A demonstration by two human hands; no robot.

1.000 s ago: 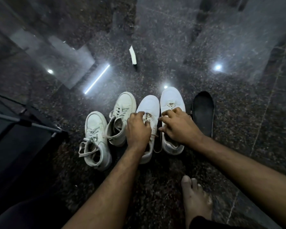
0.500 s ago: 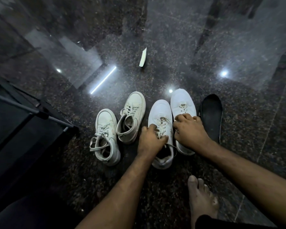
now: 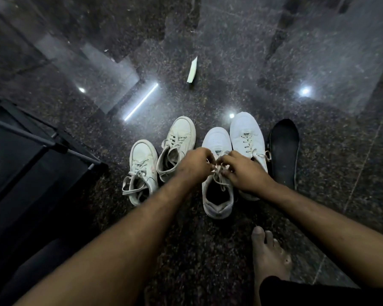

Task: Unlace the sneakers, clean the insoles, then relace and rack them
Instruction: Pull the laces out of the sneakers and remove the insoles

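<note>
Step in hand: the laces [image 3: 219, 173] of the third white sneaker [image 3: 217, 173] from the left are being worked, judged to be loosening or untying.
Left hand [image 3: 195, 162]: fingers are curled and the lace is pinched at the fingertips, above the tongue.
Right hand [image 3: 241, 171]: fingers are likewise curled and pinched on the lace, so that it can be drawn from both sides at once.
Worked sneaker: set upright on the granite floor [image 3: 208, 250], heel toward the person, so the eyelets face up between the hands.
Neighbouring sneaker [image 3: 248, 140]: just beside on the right, still laced.
Cream pair [image 3: 142, 171] [image 3: 177, 146]: further left, laced, collars slack.
Black insole [image 3: 284, 153]: laid flat beside the rightmost sneaker, judged to be out for cleaning.
Rack [image 3: 31, 164]: dark frame at the left, near enough for later racking.
Bare foot [image 3: 268, 257]: rested on the floor below the right forearm.
</note>
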